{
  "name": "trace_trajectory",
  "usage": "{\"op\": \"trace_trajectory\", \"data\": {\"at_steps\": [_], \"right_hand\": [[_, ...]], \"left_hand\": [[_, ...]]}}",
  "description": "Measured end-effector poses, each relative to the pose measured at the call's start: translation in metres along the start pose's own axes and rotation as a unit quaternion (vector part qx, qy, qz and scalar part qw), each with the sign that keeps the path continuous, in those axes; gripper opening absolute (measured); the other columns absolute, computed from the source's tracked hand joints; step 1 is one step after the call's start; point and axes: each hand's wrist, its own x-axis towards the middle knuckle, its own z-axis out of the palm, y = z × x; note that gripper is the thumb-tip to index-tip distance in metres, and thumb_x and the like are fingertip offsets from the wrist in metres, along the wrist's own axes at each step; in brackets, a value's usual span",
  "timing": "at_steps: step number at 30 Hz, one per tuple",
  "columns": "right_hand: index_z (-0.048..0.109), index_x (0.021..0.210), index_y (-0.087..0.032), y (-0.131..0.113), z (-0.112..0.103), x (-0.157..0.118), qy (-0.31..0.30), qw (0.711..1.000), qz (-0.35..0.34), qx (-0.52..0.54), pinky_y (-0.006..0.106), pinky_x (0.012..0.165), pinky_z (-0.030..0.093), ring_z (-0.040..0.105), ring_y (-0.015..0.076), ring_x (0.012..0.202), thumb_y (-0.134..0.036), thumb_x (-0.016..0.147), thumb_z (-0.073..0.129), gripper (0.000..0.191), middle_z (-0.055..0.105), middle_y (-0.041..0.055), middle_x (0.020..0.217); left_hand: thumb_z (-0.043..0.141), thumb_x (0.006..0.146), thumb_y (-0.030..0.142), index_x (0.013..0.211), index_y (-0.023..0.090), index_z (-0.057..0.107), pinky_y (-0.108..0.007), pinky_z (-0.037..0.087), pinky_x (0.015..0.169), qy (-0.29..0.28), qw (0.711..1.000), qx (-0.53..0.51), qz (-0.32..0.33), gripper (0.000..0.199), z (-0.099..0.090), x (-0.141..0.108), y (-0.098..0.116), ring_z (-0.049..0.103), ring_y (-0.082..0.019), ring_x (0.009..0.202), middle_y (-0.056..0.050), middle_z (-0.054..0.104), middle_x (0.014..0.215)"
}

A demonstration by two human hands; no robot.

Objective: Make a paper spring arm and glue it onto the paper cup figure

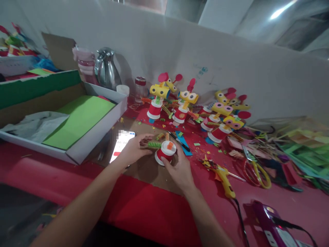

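Note:
A red-and-white paper cup (162, 154) stands upside down on a brown board (146, 173), with an orange folded strip (170, 145) on its top. My right hand (180, 168) is closed round the cup's right side, thumb on its front. From the cup's left side sticks out a green folded-paper spring (154, 144). My left hand (136, 149) pinches the outer end of that spring; its fingertips are partly hidden. Beneath my left wrist lies a lit phone (130, 134). A black pen (183, 142) and a blue paper piece (187, 149) lie just behind the cup.
Several paper-cup figures (181, 115) with yellow heads stand along the wall. At right are a yellow glue gun (226, 183), scissors (266, 178), a purple power strip (268, 219) and paper scraps (303, 147). A white box (100, 127) holds green paper at left, before a metal jug (109, 70).

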Motion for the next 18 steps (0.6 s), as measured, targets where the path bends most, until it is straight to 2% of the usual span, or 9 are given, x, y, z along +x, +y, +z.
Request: {"op": "trace_trajectory", "data": {"at_steps": [5,13,18], "right_hand": [[0.041,0.142,-0.024,0.000,0.001,0.000,0.009,1.000,-0.008,0.006,0.051,0.105,0.044,0.053,0.0310,0.126,-0.040,0.079,0.069,0.071,0.056,0.0117,0.137],[0.038,0.144,-0.024,0.002,0.002,0.000,0.013,1.000,-0.017,0.013,0.051,0.106,0.043,0.053,0.0307,0.127,-0.039,0.080,0.069,0.073,0.054,0.0123,0.139],[0.034,0.146,-0.023,0.004,0.003,-0.001,0.016,1.000,-0.004,0.020,0.051,0.106,0.044,0.052,0.0303,0.128,-0.038,0.080,0.068,0.076,0.054,0.0127,0.139]], "left_hand": [[0.071,0.070,0.015,0.121,0.022,0.060,-0.043,0.047,0.094,-0.006,1.000,-0.022,-0.001,0.053,0.005,-0.001,0.002,0.062,-0.023,0.109,-0.009,0.065,0.122],[0.075,0.067,0.018,0.122,0.023,0.059,-0.045,0.046,0.097,-0.010,0.999,-0.035,0.007,0.057,0.006,-0.001,0.004,0.059,-0.025,0.115,-0.009,0.064,0.124],[0.071,0.073,0.023,0.115,0.022,0.063,-0.041,0.049,0.093,-0.008,0.999,-0.037,0.013,0.043,0.011,-0.001,0.001,0.062,-0.022,0.107,-0.008,0.066,0.120]]}}
